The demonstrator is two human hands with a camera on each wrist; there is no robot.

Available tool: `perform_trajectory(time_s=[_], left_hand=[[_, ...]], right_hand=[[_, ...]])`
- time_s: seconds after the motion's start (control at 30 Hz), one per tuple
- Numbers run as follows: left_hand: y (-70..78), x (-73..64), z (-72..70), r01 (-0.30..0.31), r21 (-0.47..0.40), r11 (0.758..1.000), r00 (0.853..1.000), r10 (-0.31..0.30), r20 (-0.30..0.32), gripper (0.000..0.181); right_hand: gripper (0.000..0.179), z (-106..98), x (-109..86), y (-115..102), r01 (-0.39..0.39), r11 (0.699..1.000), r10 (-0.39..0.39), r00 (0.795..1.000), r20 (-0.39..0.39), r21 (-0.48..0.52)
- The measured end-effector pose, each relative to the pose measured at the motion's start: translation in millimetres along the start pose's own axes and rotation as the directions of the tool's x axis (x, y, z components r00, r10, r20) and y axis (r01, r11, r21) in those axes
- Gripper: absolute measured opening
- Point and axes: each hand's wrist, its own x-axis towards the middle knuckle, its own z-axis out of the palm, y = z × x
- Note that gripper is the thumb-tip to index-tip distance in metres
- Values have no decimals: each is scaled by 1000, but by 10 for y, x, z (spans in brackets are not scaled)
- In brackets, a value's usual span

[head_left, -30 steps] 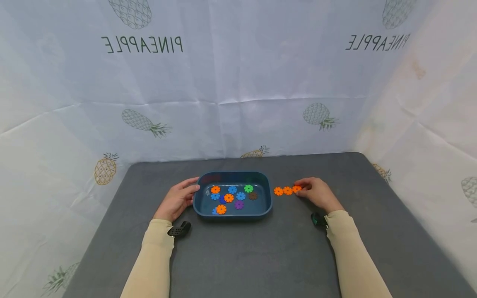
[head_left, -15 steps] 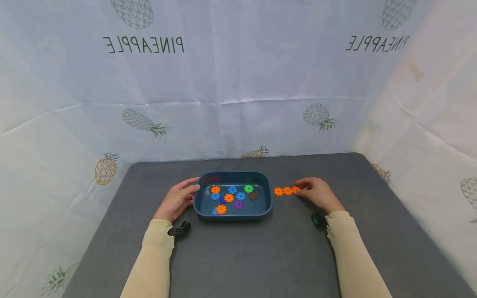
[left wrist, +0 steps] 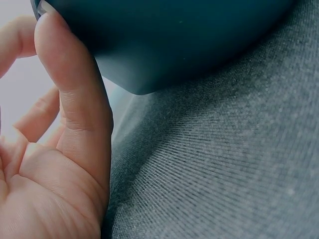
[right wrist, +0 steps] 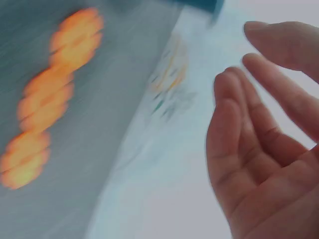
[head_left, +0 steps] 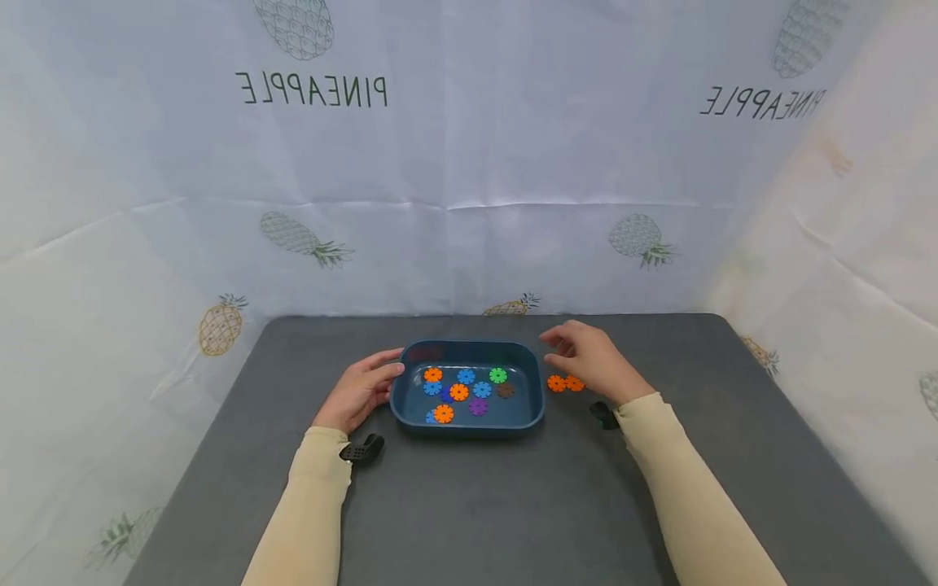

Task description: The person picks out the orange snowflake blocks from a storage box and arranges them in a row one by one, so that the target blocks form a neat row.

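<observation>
My left hand (head_left: 355, 395) grips the left end of a dark teal tray (head_left: 469, 432); the left wrist view shows the thumb (left wrist: 65, 55) at its rim. Inside lie several notched plastic discs: orange (head_left: 443, 414), blue (head_left: 482, 390), green (head_left: 498, 375), purple (head_left: 478, 407) and brown (head_left: 506, 391). Just right of the tray, a row of three orange discs (right wrist: 46, 101) lies on the table, partly hidden behind my right hand in the head view. That right hand (head_left: 592, 360) is raised over the row near the tray's right end, fingers relaxed and holding nothing.
The grey cloth-covered table (head_left: 469, 521) reaches back to a white curtain (head_left: 469, 260) with pineapple prints, which also hangs along both sides. A black strap (head_left: 364, 449) sits at the left wrist and another dark strap (head_left: 605, 415) at the right.
My right hand has let go of the right-hand orange disc, lifted and moved left toward the tray. My left hand still grips the tray. The head view has shifted slightly.
</observation>
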Motion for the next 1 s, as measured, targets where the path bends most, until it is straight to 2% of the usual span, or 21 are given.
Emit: perform_trajectory(time_s=[0.07,0.17,0.33,0.47,0.57,0.67,0.8,1.0], left_hand=[[3,5,-5,3,-1,1000,1000,-3,-5,61],[16,18,-8,1,7,1000,1000,-1,0,61],[29,9,-27,0,0,1000,1000,0,-4,61],[33,-2,-27,0,-3,1000,1000,0,0,62],[30,-6,-24,3,-6,1000,1000,-3,2,61],[29,-4,-20,2,-15,1000,1000,-2,7,60],[38,10,-16,4,-26,1000,1000,-4,6,59],[38,13,-41,5,-33,999,1000,-5,0,56]], right_hand=[[36,21,116,-194,50,999,-49,997,55,-10],[37,108,279,-450,125,991,-116,982,148,-50],[36,372,515,-747,236,964,-191,935,299,-120],[34,572,628,-882,290,944,-209,893,398,-156],[33,696,685,-940,318,929,-209,871,444,-187],[34,780,727,-982,318,925,-192,864,465,-209],[36,853,767,-1030,300,921,-154,866,476,-248],[30,963,821,-1050,314,897,-135,865,484,-310]])
